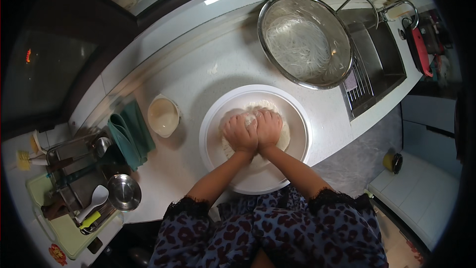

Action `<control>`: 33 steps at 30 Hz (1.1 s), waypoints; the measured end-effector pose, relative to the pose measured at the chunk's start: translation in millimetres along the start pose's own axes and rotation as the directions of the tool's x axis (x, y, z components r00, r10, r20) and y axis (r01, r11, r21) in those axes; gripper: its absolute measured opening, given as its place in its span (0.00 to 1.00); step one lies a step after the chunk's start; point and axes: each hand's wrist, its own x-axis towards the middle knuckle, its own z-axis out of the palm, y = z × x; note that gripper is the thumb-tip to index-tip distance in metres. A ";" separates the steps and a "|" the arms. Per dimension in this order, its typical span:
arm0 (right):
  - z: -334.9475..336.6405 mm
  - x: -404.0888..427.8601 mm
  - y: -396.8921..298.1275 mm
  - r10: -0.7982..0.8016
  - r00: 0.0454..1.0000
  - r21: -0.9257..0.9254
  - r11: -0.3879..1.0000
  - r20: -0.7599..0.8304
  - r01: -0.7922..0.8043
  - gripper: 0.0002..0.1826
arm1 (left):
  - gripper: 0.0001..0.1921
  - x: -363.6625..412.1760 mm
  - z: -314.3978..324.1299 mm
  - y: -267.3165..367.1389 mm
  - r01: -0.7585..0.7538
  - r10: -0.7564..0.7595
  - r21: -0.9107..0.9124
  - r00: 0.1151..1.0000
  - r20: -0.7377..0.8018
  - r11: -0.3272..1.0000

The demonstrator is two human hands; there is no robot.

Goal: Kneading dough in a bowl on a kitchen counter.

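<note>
A wide white basin (212,145) stands on the countertop directly before me, with a mass of pale dough (285,137) in it. My left hand (240,133) presses into the dough with its fingers curled over. Right beside it, my right hand (269,126) bears down on the same dough, the two hands touching along their inner sides. Between the fingers a small lump of dough shows. Both forearms reach down straight, and the hands hide the middle of the dough.
A cream bowl (163,116) and a folded green cloth (131,134) lie left of the basin. Beyond, a large steel bowl (264,18) of thin noodles (297,46) stands near the sink (386,52). Utensils, a steel dish (124,192) and a green cutting board (70,236) occupy the left end.
</note>
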 end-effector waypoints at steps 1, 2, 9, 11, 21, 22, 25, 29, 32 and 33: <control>2.5 3.9 0.3 -0.001 1.000 0.003 1.000 -0.001 0.001 0.15 | 0.14 5.0 2.5 -3.4 0.004 -0.004 -0.001 1.000 0.000 1.000; 3.8 7.5 -0.1 -0.004 1.000 -0.009 1.000 0.012 0.004 0.14 | 0.14 9.3 4.2 -6.0 0.006 -0.006 -0.003 1.000 -0.002 1.000; -8.7 16.6 1.7 0.034 0.993 0.050 0.998 0.114 -0.040 0.16 | 0.13 22.2 11.1 -1.5 -0.077 0.083 0.059 0.989 -0.120 0.995; -26.0 11.6 2.0 0.112 0.992 0.229 0.966 0.050 -0.120 0.16 | 0.15 32.8 -0.6 -7.6 0.132 -0.126 -0.023 0.978 0.168 0.991; -136.5 -33.0 -23.9 0.487 0.231 0.328 -0.124 0.843 -0.937 0.19 | 0.22 33.2 -54.0 -17.0 -0.160 0.157 -0.026 0.901 0.405 0.987; -116.1 -38.8 -13.0 0.488 0.237 0.334 -0.122 0.840 -0.935 0.19 | 0.24 29.8 -58.5 -9.2 -0.107 0.085 0.025 0.897 0.434 0.994; -43.5 -50.8 27.0 0.656 0.299 0.429 -0.042 0.693 -0.902 0.21 | 0.28 19.8 -65.2 -9.0 -0.035 -0.085 0.199 0.819 0.567 0.979; -51.4 -16.5 22.8 0.386 0.867 0.414 0.766 0.316 -0.492 0.21 | 0.32 -4.7 -72.9 -41.1 0.138 -0.239 0.196 0.642 0.728 0.971; -61.1 4.8 35.7 0.049 0.959 0.395 0.904 0.280 -0.162 0.16 | 0.33 -30.6 -59.2 -44.8 0.610 -0.298 -0.017 0.411 0.862 0.792; -60.8 6.7 43.9 -0.032 0.929 0.510 0.842 0.370 -0.174 0.13 | 0.30 -35.9 -55.4 -40.9 0.494 -0.237 -0.135 0.617 0.750 0.859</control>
